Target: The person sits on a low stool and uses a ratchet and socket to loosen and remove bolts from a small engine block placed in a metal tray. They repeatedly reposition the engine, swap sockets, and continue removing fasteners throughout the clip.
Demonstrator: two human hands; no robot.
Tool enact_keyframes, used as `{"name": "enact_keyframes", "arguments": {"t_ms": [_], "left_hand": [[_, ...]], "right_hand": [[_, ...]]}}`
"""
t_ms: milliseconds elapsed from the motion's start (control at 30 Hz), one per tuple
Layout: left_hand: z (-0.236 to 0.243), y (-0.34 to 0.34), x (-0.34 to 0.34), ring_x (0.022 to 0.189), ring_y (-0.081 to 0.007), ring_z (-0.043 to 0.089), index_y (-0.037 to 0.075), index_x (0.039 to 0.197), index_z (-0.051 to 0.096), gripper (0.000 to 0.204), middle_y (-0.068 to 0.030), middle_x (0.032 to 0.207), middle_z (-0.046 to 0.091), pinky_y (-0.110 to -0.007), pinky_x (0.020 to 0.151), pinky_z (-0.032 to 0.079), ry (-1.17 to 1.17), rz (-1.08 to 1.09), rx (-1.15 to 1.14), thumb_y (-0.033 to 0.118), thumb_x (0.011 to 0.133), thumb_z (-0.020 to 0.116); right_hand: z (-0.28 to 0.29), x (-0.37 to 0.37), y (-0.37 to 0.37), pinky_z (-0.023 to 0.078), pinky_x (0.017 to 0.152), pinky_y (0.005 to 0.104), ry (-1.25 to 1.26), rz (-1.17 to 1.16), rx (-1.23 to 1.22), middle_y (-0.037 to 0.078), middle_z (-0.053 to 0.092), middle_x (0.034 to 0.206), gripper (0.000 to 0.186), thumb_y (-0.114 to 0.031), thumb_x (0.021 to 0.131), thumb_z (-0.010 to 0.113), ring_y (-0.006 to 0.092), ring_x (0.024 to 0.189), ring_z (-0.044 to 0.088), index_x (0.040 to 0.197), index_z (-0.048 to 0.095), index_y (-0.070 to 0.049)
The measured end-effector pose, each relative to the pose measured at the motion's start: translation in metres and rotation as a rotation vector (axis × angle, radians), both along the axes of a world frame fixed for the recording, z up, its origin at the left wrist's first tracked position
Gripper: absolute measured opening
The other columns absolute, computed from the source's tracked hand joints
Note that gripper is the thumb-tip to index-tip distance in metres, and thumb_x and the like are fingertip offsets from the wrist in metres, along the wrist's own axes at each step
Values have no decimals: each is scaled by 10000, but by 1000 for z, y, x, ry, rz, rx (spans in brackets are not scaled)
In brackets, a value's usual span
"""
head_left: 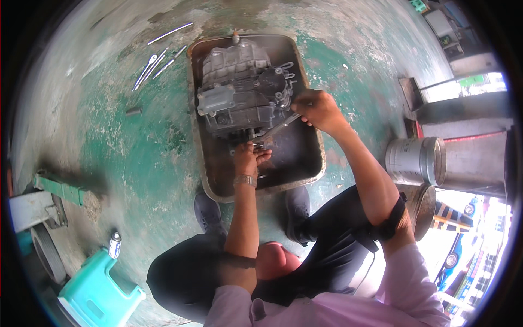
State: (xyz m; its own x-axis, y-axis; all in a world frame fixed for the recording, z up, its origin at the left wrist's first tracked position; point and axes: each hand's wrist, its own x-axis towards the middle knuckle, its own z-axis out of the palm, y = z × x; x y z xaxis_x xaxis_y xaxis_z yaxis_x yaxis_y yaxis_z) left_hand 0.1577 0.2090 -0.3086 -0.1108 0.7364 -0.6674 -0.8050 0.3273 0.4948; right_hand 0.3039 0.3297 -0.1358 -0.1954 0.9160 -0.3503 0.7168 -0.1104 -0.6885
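A grey metal gearbox (239, 90) lies in a rectangular metal tray (321, 163) on the floor in front of me. My right hand (320, 111) is closed round the outer end of a long metal wrench (283, 125), beside the gearbox's right side. The wrench slants down and left to the gearbox's near end. There my left hand (249, 158) is curled at the wrench's lower end, beside a short shaft (250, 132) that sticks out of the gearbox. The exact grip of the left fingers is partly hidden.
Several metal tools (152, 68) and a small socket (133, 111) lie on the green floor at the left. A turquoise stool (95, 294) and a spray can (115, 244) stand at the lower left. A metal bucket (411, 162) is at the right. My shoes (297, 212) flank the tray's near edge.
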Motion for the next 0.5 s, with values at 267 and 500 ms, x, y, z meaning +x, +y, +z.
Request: {"name": "enact_keyframes", "arguments": {"t_ms": [267, 500], "left_hand": [[-7, 5, -6, 841, -439, 613, -32, 1106, 440, 370, -239, 1002, 557, -530, 722, 538, 2, -153, -58, 304, 972, 357], [-14, 0, -11, 970, -447, 557, -12, 1114, 500, 448, -231, 1103, 535, -579, 829, 474, -106, -216, -86, 360, 968, 298]], "right_hand": [[13, -15, -14, 502, 679, 376, 100, 275, 333, 175, 636, 771, 122, -97, 764, 602, 327, 729, 624, 821, 647, 1], [9, -16, -15, 490, 556, 334, 200, 294, 368, 183, 614, 689, 132, -42, 824, 575, 212, 556, 630, 880, 593, 76]]}}
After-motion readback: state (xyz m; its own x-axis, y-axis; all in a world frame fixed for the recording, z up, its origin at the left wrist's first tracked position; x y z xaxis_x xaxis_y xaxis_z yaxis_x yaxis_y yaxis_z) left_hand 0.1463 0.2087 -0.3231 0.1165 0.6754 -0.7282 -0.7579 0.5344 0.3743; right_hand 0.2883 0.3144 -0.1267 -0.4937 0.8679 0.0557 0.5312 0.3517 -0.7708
